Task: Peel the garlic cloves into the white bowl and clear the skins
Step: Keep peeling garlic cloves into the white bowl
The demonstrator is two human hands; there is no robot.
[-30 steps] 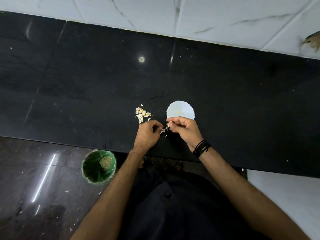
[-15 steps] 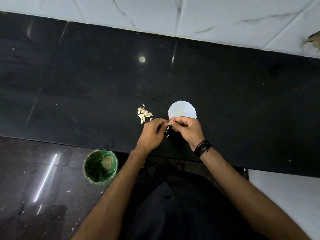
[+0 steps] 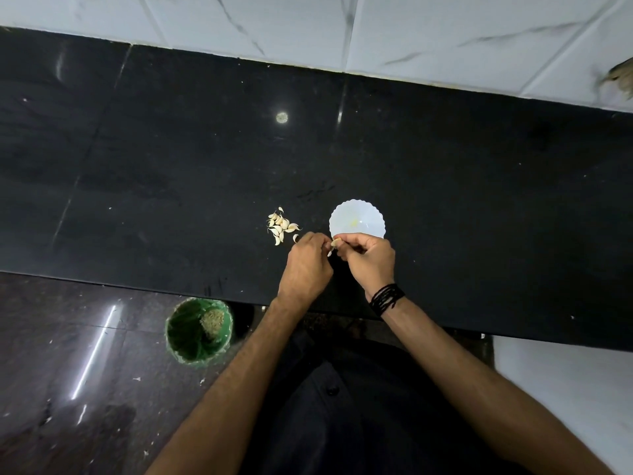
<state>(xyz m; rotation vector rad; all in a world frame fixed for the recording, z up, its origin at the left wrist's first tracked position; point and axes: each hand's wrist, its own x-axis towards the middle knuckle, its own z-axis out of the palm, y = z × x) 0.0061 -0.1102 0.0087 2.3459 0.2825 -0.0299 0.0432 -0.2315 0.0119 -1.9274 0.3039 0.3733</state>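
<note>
Garlic clove (image 3: 334,244) — betw. both hands' curled fingers (image 3: 346,240)

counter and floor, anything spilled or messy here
Nothing spilled on the counter: the garlic cloves sit in one small pile. Pale scraps lie scattered on the floor around the green bin.

1. Counter (image 3: 171,149): black polished stone, glossy, mirrors a ceiling light; faint seams between slabs.
2. Wall tiles (image 3: 411,29) behind the counter: white marble-look, smooth, grey veining.
3. White bowl (image 3: 368,214) on the counter: smooth, plastic-looking, scalloped rim, slight sheen.
4. Garlic cloves (image 3: 281,225) just left of the bowl: dry papery skins, matt, cream.
5. Floor (image 3: 51,337) below the counter's near edge: dark polished stone, very glossy, flecked with pale scraps.
6. Green bin (image 3: 186,334) on the floor: plastic look, smooth.
7. Wrist threads (image 3: 387,298): black cord, matt.
</note>
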